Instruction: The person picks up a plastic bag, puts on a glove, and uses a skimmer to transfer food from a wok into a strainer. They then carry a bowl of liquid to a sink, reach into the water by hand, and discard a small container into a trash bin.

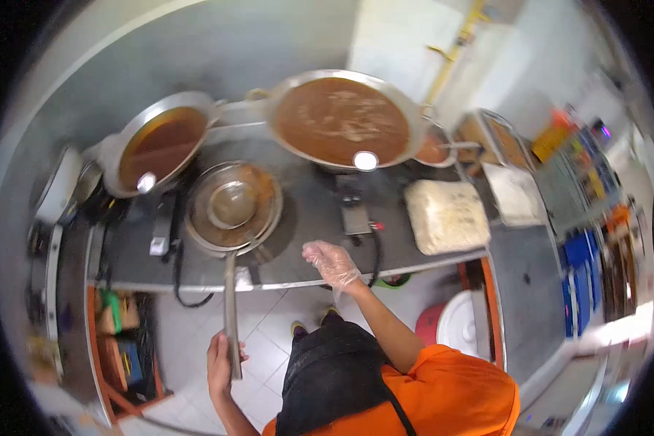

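My bare left hand (219, 363) is closed round the long metal handle of a strainer (230, 309). Its round head rests over a metal bowl (270, 227) with brown residue, on the dark counter; a smaller round piece shows in the middle of the head. My right hand (330, 265), in a clear plastic glove, hovers at the counter's front edge. Its fingers are loosely bent, with nothing visible in them. Behind stand a large wok (416, 131) of foamy brown liquid and a smaller wok (116, 156) of darker brown liquid.
A plastic-wrapped pale block (449, 218) sits right on the counter (305, 211). Further back is a small pot (437, 149) with a handle. Gas controls and a black hose (376, 254) line the front edge. A white-lidded red bucket (429, 323) stands below.
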The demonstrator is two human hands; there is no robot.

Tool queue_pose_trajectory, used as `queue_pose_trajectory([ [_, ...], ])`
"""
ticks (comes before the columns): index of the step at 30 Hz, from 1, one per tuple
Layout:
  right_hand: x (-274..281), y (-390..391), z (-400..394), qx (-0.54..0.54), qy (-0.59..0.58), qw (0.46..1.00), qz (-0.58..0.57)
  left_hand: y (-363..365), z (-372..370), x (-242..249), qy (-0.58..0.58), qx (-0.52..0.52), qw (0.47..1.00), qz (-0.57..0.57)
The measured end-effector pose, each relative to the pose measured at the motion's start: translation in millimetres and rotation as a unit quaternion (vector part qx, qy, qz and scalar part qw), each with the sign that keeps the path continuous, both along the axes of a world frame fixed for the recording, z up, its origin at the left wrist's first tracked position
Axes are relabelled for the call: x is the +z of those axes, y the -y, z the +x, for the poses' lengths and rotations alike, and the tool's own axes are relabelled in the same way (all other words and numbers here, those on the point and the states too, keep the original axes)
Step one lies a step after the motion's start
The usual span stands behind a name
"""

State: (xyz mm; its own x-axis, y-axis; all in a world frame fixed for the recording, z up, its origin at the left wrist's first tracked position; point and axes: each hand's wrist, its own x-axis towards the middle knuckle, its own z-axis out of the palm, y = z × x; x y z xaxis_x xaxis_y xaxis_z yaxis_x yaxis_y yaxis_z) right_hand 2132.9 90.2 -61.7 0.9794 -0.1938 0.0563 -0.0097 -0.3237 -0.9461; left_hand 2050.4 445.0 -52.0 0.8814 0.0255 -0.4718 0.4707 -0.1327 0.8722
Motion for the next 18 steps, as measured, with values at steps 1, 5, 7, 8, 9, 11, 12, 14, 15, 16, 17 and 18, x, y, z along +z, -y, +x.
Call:
queue_pose_trajectory([
  [1,-11,17,-8,0.004,-0.064,0.975,0.212,-11,2,-21,0.062,-0.001,0.993,0.100],
  [5,-24,91,-57,-0.222,-0.144,0.893,0.365,12,-1,74,0.281,0.008,0.926,0.253],
  [7,-28,138,-80,-0.322,-0.120,0.853,0.392,26,-5,116,0.285,-0.040,0.952,0.108],
  [8,-39,168,-91,-0.351,-0.071,0.850,0.386,45,-11,141,0.278,-0.089,0.955,0.056],
  [9,-33,194,-99,-0.400,-0.039,0.846,0.352,56,-17,145,0.256,-0.141,0.956,-0.009],
  [11,-26,269,-119,-0.433,-0.044,0.878,0.199,98,-20,152,0.221,-0.240,0.936,-0.133],
  [12,-26,306,-125,-0.450,0.001,0.865,0.222,124,-18,146,0.165,-0.289,0.925,-0.183],
  [14,-4,376,-124,-0.486,0.038,0.858,0.162,198,1,130,0.082,-0.365,0.884,-0.281],
  [15,15,416,-122,-0.473,-0.056,0.879,-0.034,239,5,120,0.040,-0.367,0.889,-0.270],
  [16,24,449,-110,-0.476,0.013,0.879,-0.027,282,17,102,0.047,-0.411,0.867,-0.277],
  [17,41,493,-97,-0.418,-0.042,0.896,-0.147,326,25,89,-0.023,-0.417,0.867,-0.272],
  [18,62,518,-73,-0.402,-0.025,0.904,-0.141,377,30,72,-0.056,-0.398,0.855,-0.327],
])
